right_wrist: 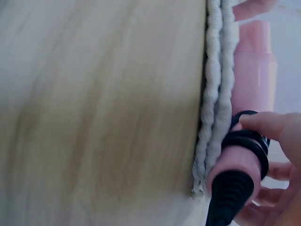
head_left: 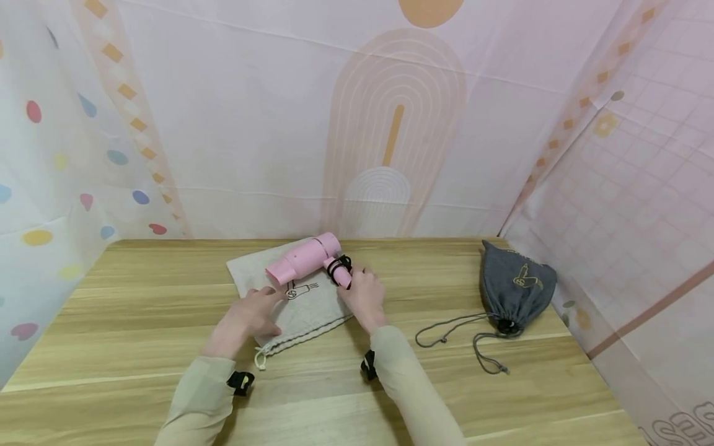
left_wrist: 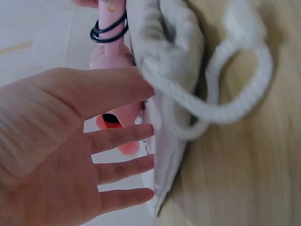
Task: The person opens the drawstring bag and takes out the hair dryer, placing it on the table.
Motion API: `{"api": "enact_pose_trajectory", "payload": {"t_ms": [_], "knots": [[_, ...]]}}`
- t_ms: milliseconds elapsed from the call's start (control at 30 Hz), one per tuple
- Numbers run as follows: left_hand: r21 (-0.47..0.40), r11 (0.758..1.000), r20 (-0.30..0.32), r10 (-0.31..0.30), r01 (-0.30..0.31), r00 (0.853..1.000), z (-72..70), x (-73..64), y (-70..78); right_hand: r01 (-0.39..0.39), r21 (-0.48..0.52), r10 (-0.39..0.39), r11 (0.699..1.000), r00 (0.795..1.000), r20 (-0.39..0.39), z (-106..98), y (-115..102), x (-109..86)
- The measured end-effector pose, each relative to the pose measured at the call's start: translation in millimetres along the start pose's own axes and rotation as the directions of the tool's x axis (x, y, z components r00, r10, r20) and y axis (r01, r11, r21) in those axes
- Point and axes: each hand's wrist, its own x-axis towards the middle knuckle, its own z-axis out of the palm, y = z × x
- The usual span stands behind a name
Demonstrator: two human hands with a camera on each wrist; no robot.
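Note:
A pink hair dryer lies on a light drawstring bag that is flat on the table. A black cord is wound round its handle. My right hand grips the end of that handle, the thumb on one side and fingers on the other in the right wrist view. The dryer's nozzle points left. At the bag's left edge, my left hand rests its fingertips on the cloth, fingers fairly straight and apart in the left wrist view. The bag's white cord loop sticks out near the thumb.
A dark grey drawstring bag, bulging and drawn closed, sits on the right of the wooden table. Its grey cords trail to the left and front. Printed curtains hang behind the table and along both sides.

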Motion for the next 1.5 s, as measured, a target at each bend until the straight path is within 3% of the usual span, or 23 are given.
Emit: {"api": "enact_pose_trajectory", "payload": {"t_ms": [200, 333, 433, 567, 667, 767, 933, 1200, 1300, 1500], "knots": [[-0.056, 0.998, -0.024, -0.021, 0.02, 0.999, 1.2, -1.8, 6.6, 0.064, 0.217, -0.07, 0.974, 0.997, 0.018, -16, 20, -2.3], [-0.16, 0.987, -0.155, 0.005, -0.03, 0.988, -2.5, -3.6, 8.5, 0.063, 0.307, -0.062, 0.95, 0.998, -0.011, -39, 47, -6.6], [-0.216, 0.972, -0.287, 0.032, -0.097, 0.958, -8.0, -7.7, 10.3, 0.067, 0.32, -0.048, 0.945, 0.996, -0.069, -60, 75, -9.2], [-0.224, 0.961, -0.415, 0.054, -0.16, 0.908, -12.8, -14.2, 13.2, 0.069, 0.246, -0.022, 0.967, 0.982, -0.187, -82, 118, -14.3], [-0.212, 0.96, -0.469, 0.063, -0.182, 0.881, -13.4, -16.8, 14.5, -0.012, 0.191, 0.061, 0.982, 0.965, -0.257, -94, 152, -20.5], [-0.205, 0.96, -0.492, 0.066, -0.189, 0.868, -12.6, -17.7, 14.5, -0.148, 0.146, 0.187, 0.978, 0.936, -0.299, -103, 185, -27.3], [-0.208, 0.96, -0.485, 0.066, -0.188, 0.872, -12.0, -18.6, 15.7, -0.357, 0.138, 0.383, 0.924, 0.875, -0.295, -113, 228, -40.9], [-0.21, 0.956, -0.461, 0.088, -0.206, 0.883, -7.7, -16.1, 21.7, -0.55, 0.223, 0.581, 0.805, 0.806, -0.11, -117, 260, -56.8], [-0.214, 0.954, -0.447, 0.096, -0.211, 0.889, -5.2, -14.8, 24.0, -0.58, 0.248, 0.604, 0.776, 0.797, -0.025, -121, 263, -58.4], [-0.177, 0.963, -0.453, 0.104, -0.204, 0.885, 2.1, -11.3, 27.0, -0.598, 0.217, 0.591, 0.771, 0.8, 0.102, -127, 266, -57.4]]}}
